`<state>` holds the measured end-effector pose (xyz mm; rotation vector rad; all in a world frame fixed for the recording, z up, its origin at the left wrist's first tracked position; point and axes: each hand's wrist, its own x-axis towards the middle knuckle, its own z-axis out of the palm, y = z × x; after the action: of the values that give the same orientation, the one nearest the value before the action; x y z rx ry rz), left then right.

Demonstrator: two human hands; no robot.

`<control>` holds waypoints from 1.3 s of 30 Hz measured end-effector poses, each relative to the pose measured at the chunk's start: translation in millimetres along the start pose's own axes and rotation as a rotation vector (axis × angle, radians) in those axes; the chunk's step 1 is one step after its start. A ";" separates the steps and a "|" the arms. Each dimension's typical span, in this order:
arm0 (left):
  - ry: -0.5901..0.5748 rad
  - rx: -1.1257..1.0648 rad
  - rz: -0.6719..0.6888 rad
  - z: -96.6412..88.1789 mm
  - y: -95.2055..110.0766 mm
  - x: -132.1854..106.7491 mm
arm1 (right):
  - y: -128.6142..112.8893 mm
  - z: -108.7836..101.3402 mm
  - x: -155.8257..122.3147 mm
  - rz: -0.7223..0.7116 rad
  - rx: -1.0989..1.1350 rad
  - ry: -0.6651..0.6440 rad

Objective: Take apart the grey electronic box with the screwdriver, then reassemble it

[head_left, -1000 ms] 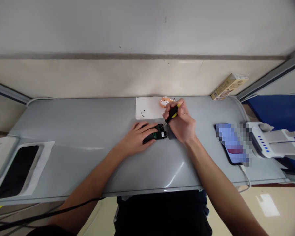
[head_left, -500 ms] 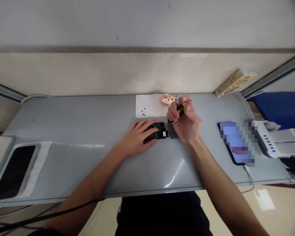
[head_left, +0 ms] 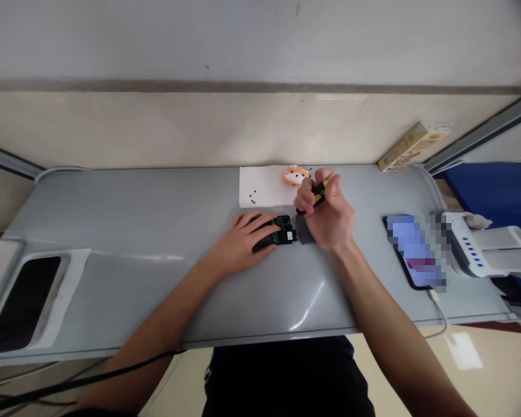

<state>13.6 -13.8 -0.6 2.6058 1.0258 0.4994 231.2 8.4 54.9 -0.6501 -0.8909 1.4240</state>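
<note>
My left hand (head_left: 239, 240) lies over a small black device (head_left: 274, 233) with a green circuit board showing, fingers pressed down on it on the grey table (head_left: 156, 231). My right hand (head_left: 327, 214) is closed round a black and yellow screwdriver (head_left: 313, 197) whose tip points down-left at the device's right end. A small grey part (head_left: 304, 234) lies just right of the device, under my right hand.
A white sheet (head_left: 263, 185) with several tiny black screws lies behind the device, an orange animal-shaped object (head_left: 296, 175) at its right edge. A phone (head_left: 414, 249) on a cable and a white stand (head_left: 481, 249) sit at the right. A cardboard box (head_left: 412, 145) leans at the back.
My right hand has shifted slightly right and turned the screwdriver against the device. My left hand stays pressed on the device. The view has drifted a little.
</note>
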 end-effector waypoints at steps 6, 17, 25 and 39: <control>0.000 -0.011 0.008 -1.2 0.6 1.0 | -1.5 -4.2 -1.3 -0.068 -0.090 -0.013; 0.003 -0.017 -0.005 -1.4 0.7 1.4 | 3.0 6.5 -4.2 -0.084 -0.050 0.010; 0.024 0.002 -0.021 0.2 2.4 0.3 | 1.0 -0.3 0.1 -0.051 -0.114 -0.077; 0.024 -0.021 -0.026 -2.3 3.8 0.6 | 3.6 -0.1 -2.4 -0.119 -0.109 -0.057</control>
<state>15.3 -15.7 3.1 2.5702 1.0549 0.5339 229.5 6.3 51.6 -0.6298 -1.0411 1.2992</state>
